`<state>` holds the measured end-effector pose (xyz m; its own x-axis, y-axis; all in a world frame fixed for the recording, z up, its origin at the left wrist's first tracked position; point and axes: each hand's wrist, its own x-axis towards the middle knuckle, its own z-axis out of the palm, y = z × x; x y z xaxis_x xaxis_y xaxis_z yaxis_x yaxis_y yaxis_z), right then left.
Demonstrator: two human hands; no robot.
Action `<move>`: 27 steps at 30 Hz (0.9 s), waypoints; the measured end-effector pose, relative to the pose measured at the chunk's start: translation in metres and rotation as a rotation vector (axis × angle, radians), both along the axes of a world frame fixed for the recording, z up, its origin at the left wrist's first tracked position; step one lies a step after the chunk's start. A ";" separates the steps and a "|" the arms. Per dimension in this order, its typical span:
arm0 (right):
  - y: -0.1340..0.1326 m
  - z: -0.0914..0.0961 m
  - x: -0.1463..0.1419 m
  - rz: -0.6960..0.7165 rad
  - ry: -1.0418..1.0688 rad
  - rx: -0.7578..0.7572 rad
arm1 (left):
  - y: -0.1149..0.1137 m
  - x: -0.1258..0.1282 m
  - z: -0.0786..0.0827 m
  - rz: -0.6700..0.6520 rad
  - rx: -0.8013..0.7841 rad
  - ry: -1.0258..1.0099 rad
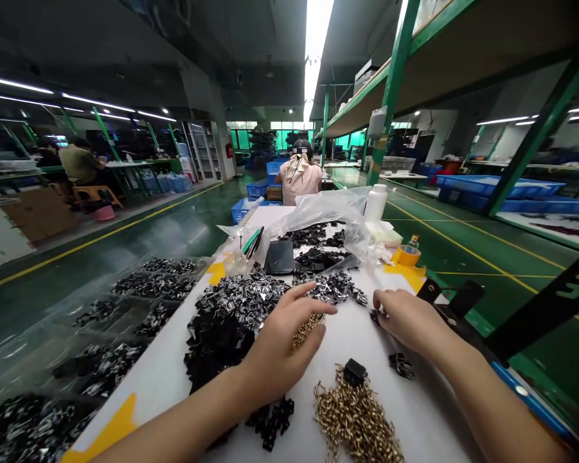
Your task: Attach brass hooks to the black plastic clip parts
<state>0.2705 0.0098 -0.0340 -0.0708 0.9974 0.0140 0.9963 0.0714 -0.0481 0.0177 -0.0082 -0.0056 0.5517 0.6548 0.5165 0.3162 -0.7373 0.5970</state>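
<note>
My left hand is over the table's middle, fingers stretched and thumb apart. Small gold pieces show between its thumb and fingers; whether they touch the hand I cannot tell. To the right, my right hand is closed, its fingertips pinching a small dark piece at the tabletop. Shiny black and silver clip-like parts form a heap beyond my left hand, with matte black parts beside it. Nearer me lies a pile of small gold metal pieces, a black block at its far edge.
A few dark parts lie below my right hand. Farther back are a black phone-like slab, clear plastic bags, a white bottle and a tape roll. Trays of parts stand left; a person sits ahead.
</note>
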 end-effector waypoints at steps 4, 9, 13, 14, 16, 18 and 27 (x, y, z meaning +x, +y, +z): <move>0.001 -0.004 0.001 0.044 0.017 -0.025 | -0.005 0.001 0.005 0.010 -0.130 -0.067; 0.001 -0.003 0.008 0.104 0.105 -0.049 | 0.003 -0.002 0.008 0.049 -0.243 -0.165; -0.007 0.014 -0.004 0.172 0.254 -0.026 | 0.004 -0.001 0.008 0.022 -0.361 -0.243; -0.011 0.020 -0.011 0.199 0.361 -0.017 | 0.003 0.000 0.007 0.012 -0.388 -0.261; -0.019 0.030 -0.029 0.265 0.655 -0.033 | 0.001 0.002 0.005 -0.008 -0.447 -0.287; -0.027 0.034 -0.047 0.318 0.949 -0.102 | -0.001 0.003 0.003 -0.039 -0.522 -0.303; -0.033 0.027 -0.078 0.208 1.418 -0.187 | 0.001 0.004 0.004 -0.060 -0.772 -0.401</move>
<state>0.1927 -0.0237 -0.0067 -0.2498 0.9659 0.0676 0.0753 0.0890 -0.9932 0.0217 -0.0071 -0.0014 0.4681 0.8777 0.1026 -0.0510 -0.0891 0.9947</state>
